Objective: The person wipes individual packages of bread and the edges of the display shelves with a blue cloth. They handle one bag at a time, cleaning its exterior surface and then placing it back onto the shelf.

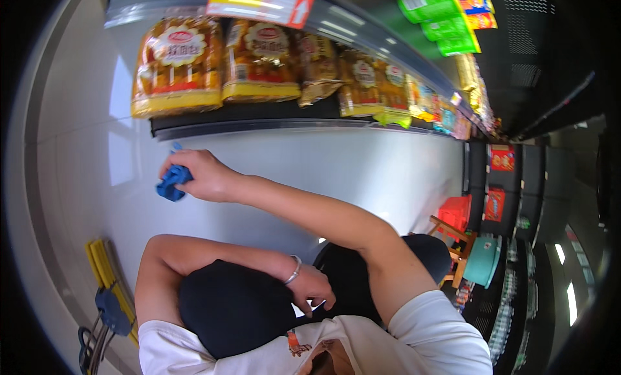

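My right hand (206, 176) reaches across to the left, closed around a crumpled blue cloth (173, 183). It is just in front of the bottom shelf's front edge (259, 127), apart from it, over the pale shiny floor (259, 156). My left forearm is wrapped over my dark-trousered knee (236, 297). My left hand (312, 289), with a silver bracelet (295, 270) at the wrist, hangs loosely between my knees. Its fingers are bent and slightly apart, with nothing seen in them.
Several yellow bread packs (178, 71) line the bottom shelf. A price tag (259, 5) is on the shelf edge above. Green snack bags (446, 22) hang upper right. A yellow tool with a dark blue head (113, 307) stands left. At right are a wooden stool (458, 255), teal tub (483, 262) and red container (455, 211).
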A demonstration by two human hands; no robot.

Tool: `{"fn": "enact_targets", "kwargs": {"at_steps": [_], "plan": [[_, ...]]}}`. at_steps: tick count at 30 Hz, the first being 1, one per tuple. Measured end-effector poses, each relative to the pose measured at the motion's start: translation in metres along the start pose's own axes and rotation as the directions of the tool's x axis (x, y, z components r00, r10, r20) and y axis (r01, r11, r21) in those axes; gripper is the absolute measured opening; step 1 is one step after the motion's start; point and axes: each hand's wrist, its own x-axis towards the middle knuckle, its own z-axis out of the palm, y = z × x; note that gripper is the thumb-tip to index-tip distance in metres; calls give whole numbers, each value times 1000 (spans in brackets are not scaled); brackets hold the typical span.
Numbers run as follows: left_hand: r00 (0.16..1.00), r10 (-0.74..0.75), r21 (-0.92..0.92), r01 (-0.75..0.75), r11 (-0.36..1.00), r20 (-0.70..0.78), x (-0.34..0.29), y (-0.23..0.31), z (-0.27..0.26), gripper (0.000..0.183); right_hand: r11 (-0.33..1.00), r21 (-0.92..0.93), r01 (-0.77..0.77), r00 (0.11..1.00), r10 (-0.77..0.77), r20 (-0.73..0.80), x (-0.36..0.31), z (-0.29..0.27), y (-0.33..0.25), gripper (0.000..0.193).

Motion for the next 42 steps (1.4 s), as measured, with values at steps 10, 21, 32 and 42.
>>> {"fn": "enact_targets", "kwargs": {"at_steps": [10,21,32,42], "plan": [[998,-26,-219,37,975,52,-14,-17,2,54,905,-238,-352,935,352,-42,-164,-149,40,32],[875,-481,-499,394,772,-54,-28,-23,-14,49,950,-95,-298,954,291,-77,-292,-200,81,29],[98,-961,-744,615,262,-258,-60,-2,-32,48,938,345,-33,975,-46,218,-329,-247,84,24],[-388,-913,-929,-369,29,126,82,100,-103,51,847,518,123,666,-457,590,-357,-243,92,28]]}}
